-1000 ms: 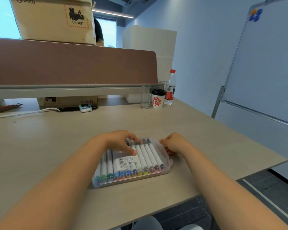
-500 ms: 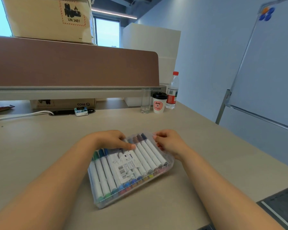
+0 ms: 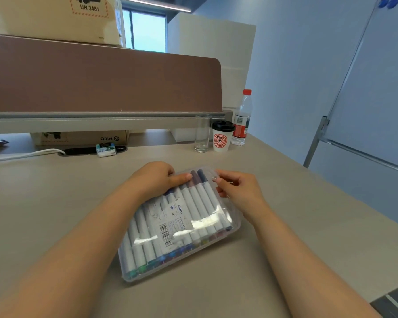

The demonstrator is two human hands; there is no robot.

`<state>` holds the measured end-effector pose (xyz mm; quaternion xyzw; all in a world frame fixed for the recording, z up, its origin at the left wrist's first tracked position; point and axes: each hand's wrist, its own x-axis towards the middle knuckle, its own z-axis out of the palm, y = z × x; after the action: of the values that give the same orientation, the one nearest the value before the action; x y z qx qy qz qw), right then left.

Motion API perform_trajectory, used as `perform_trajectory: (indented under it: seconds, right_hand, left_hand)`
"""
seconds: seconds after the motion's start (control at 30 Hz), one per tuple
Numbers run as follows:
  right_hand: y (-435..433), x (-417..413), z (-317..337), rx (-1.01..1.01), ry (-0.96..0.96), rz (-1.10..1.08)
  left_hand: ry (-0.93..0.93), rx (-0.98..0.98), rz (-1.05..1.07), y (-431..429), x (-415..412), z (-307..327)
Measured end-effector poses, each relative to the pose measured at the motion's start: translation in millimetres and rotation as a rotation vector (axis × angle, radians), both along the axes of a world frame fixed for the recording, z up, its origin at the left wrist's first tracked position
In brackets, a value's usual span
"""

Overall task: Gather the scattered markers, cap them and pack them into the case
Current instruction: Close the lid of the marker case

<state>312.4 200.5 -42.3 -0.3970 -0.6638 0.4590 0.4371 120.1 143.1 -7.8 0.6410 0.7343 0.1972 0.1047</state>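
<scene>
A clear plastic marker case (image 3: 216, 239) lies on the tan desk in front of me, its lid down and a white barcode label on top. Several white-barrelled markers (image 3: 200, 203) with coloured caps lie side by side inside it. My left hand (image 3: 156, 177) grips the case's far left edge, thumb lying on the lid. My right hand (image 3: 237, 187) holds the far right corner with curled fingers. The near end of the case rests on the desk.
A drinking glass (image 3: 202, 134), a paper coffee cup (image 3: 221, 138) and a water bottle (image 3: 241, 118) stand at the back of the desk (image 3: 55, 203). A brown divider panel (image 3: 101, 79), a small packet (image 3: 106, 149) and a white cable (image 3: 23, 154) lie behind. A whiteboard (image 3: 372, 88) stands to the right.
The case has turned counter-clockwise and slid nearer to me between both hands. My hands have shifted to its far edge and corner.
</scene>
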Motion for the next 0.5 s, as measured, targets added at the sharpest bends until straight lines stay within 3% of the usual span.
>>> perform_trajectory:
  seconds: [0.5]
  right_hand:
    - [-0.2, -1.5, -6.2, 0.18, -0.064, -0.077]
  left_hand:
    - [-0.04, 0.099, 0.014, -1.8, -0.1, 0.1]
